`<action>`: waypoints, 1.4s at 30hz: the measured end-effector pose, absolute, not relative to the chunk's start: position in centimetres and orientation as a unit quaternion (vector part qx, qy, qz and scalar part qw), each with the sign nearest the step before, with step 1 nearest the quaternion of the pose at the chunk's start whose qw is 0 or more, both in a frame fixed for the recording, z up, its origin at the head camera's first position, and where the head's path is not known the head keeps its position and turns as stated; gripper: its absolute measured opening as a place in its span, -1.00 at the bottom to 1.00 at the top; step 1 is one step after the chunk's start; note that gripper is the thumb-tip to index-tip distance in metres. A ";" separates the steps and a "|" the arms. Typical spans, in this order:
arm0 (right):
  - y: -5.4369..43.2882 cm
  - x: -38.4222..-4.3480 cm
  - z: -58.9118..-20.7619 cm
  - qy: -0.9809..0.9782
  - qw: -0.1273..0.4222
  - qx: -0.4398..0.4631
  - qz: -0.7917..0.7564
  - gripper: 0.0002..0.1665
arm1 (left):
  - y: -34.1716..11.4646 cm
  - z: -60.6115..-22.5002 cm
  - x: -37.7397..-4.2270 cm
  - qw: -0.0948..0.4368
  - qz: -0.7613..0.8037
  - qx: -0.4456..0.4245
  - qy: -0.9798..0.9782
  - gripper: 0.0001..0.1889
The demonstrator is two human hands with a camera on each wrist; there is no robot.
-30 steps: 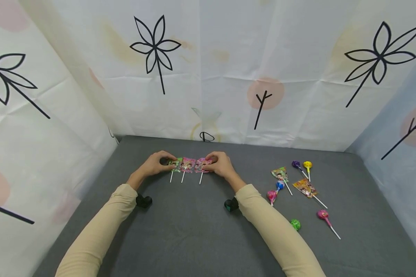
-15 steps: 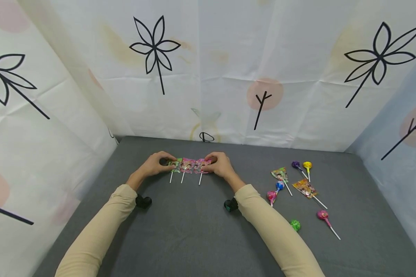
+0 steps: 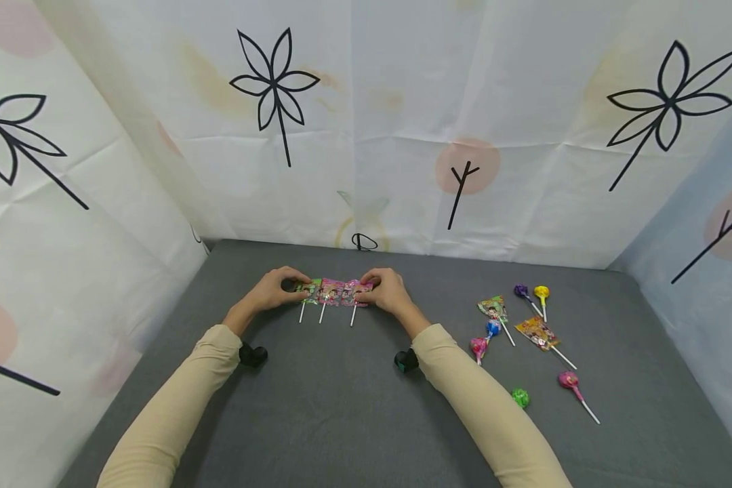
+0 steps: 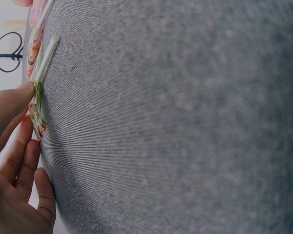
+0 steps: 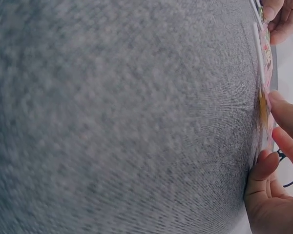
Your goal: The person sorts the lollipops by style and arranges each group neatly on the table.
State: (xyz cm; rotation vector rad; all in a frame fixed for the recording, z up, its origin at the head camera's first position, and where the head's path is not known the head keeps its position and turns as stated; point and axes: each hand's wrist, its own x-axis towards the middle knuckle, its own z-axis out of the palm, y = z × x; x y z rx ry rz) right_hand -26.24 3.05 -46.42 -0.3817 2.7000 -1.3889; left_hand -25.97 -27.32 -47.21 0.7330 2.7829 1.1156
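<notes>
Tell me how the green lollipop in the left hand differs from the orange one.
The green lollipop is held by the left hand; the orange lollipop lies untouched. In the head view, the green one's stick points nearly straight down; the orange one's slants down and rightward. Both have flat, printed wrappers and white sticks.

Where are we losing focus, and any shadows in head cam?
Head: soft shadows beside the sleeves, print on the lined-up lollipops too small to read. Left wrist: gray cloth blurs and darkens toward the picture's right edge, left hand clearer. Right wrist: same cloth blurs and darkens toward the left edge, right hand clearer.
</notes>
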 end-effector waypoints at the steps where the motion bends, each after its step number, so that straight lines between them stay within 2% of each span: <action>1: 3.1 -26.3 -46.4 0.882 0.039 -0.127 -0.452 -0.65 | -27.3 -47.2 -26.0 0.027 0.361 0.239 0.901 -0.70; 6: 3.6 -26.4 -46.0 0.880 0.038 -0.141 -0.451 -0.64 | -27.2 -47.2 -26.1 0.026 0.358 0.240 0.902 -0.69; 19: 7.5 -26.4 -43.8 0.838 0.077 -0.207 -0.499 -0.61 | -27.1 -47.3 -26.2 0.022 0.349 0.230 0.908 -0.70; 32: 11.6 -24.1 -41.4 0.820 0.095 -0.229 -0.516 -0.71 | -27.1 -47.1 -26.0 0.033 0.351 0.225 0.909 -0.68; 42: 15.9 -21.8 -40.1 0.810 0.096 -0.231 -0.530 -0.70 | -27.1 -47.2 -26.0 0.028 0.352 0.230 0.907 -0.67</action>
